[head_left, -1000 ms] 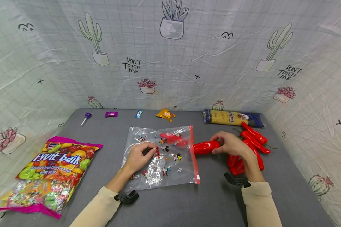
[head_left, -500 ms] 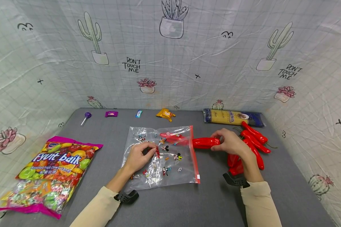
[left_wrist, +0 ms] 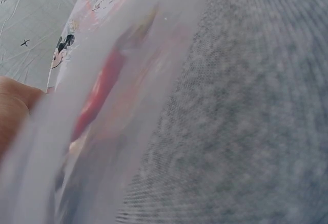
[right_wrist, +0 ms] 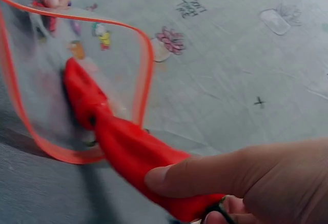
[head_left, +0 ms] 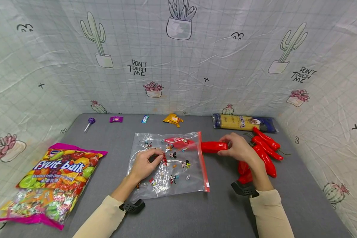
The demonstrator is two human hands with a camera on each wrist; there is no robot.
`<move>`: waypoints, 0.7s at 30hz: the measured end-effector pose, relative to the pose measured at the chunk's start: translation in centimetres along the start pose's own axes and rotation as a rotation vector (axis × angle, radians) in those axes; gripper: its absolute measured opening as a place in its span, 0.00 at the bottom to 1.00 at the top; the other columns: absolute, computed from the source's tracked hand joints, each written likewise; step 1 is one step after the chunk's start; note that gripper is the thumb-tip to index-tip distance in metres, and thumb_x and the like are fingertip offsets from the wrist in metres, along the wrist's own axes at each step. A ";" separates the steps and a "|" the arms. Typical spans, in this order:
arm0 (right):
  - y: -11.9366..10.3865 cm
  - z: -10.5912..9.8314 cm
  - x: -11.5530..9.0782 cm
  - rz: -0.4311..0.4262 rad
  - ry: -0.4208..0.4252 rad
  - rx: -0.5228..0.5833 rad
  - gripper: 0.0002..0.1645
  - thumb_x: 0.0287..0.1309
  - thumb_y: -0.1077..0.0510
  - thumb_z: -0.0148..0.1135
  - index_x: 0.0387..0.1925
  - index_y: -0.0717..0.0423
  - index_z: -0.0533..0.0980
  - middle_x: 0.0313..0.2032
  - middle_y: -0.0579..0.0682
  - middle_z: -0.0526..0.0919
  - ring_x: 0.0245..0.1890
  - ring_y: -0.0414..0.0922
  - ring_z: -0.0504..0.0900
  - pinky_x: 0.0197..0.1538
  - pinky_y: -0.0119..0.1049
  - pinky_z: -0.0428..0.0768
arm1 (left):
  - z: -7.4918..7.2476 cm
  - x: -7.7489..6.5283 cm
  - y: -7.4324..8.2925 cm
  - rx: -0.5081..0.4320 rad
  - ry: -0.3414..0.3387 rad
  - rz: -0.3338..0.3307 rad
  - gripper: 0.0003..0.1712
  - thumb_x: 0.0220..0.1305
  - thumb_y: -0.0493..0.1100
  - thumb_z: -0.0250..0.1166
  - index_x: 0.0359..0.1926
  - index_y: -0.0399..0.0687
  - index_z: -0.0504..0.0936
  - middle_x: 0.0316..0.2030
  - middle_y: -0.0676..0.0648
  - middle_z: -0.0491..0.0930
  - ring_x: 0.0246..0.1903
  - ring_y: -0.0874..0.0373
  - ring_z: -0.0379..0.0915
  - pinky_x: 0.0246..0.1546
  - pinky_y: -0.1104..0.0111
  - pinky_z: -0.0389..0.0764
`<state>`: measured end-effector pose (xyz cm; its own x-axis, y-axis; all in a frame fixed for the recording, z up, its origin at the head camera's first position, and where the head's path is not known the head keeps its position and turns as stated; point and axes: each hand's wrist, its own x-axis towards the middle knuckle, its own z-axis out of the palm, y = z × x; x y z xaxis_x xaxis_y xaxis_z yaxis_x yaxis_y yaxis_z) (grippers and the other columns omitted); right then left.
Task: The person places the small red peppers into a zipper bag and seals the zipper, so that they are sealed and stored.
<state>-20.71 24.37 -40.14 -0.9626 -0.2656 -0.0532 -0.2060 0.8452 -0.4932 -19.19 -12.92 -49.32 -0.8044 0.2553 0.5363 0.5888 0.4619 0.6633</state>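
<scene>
My right hand (head_left: 239, 150) holds a long red chili pepper (head_left: 213, 147) by its stem end, thumb along its side. The pepper's front part reaches through the mouth of a clear zip bag (head_left: 178, 185) printed with cartoon figures. In the right wrist view the mouth's red-orange zip strip (right_wrist: 148, 80) gapes around the pepper, whose tip lies inside. My left hand (head_left: 145, 165) pinches the bag's upper film near its middle and lifts it. A blurred red shape (left_wrist: 102, 90) shows through the film in the left wrist view.
More red chili peppers (head_left: 266, 150) lie beyond and beside my right wrist. Behind them is a pasta packet (head_left: 241, 123). A big candy bag (head_left: 59, 175) lies at left. Along the back sit a lollipop (head_left: 91, 121), a purple candy (head_left: 116, 119), a small blue candy (head_left: 145, 119) and an orange-wrapped candy (head_left: 173, 119).
My right hand has shifted slightly left and away from me, and the pepper has gone a little further into the bag. My left hand has stayed in place.
</scene>
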 end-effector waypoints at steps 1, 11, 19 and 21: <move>-0.1 0.2 0.2 -0.005 0.004 -0.001 0.29 0.45 0.46 0.72 0.49 0.52 0.76 0.41 0.54 0.76 0.37 0.47 0.73 0.35 0.33 0.74 | 0.0 0.0 0.0 0.001 0.001 0.001 0.03 0.57 0.41 0.67 0.34 0.53 0.85 0.36 0.54 0.85 0.41 0.60 0.82 0.48 0.76 0.77; -1.6 3.5 1.6 -0.055 0.102 0.059 0.28 0.46 0.47 0.71 0.49 0.55 0.77 0.42 0.55 0.75 0.35 0.46 0.73 0.35 0.32 0.72 | 0.0 0.1 0.1 0.008 0.011 -0.001 0.04 0.56 0.41 0.67 0.34 0.53 0.85 0.37 0.54 0.85 0.42 0.59 0.82 0.50 0.76 0.76; -2.6 5.5 2.1 -0.034 0.173 0.131 0.30 0.47 0.48 0.72 0.51 0.56 0.77 0.44 0.54 0.74 0.36 0.47 0.73 0.35 0.32 0.74 | 0.0 0.2 0.1 0.010 0.013 0.005 0.04 0.57 0.41 0.67 0.34 0.52 0.85 0.36 0.52 0.86 0.43 0.57 0.82 0.52 0.74 0.76; -3.0 5.9 2.2 -0.054 0.184 0.158 0.28 0.48 0.50 0.71 0.51 0.56 0.77 0.43 0.54 0.76 0.37 0.46 0.76 0.36 0.34 0.77 | 0.0 0.2 0.1 0.012 0.012 0.006 0.04 0.57 0.41 0.67 0.34 0.52 0.85 0.36 0.52 0.86 0.43 0.57 0.82 0.52 0.74 0.76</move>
<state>-21.18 18.55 -43.88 -0.9697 -0.2073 0.1290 -0.2419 0.7450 -0.6217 -19.31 -12.79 -49.13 -0.7997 0.2481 0.5468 0.5929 0.4707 0.6534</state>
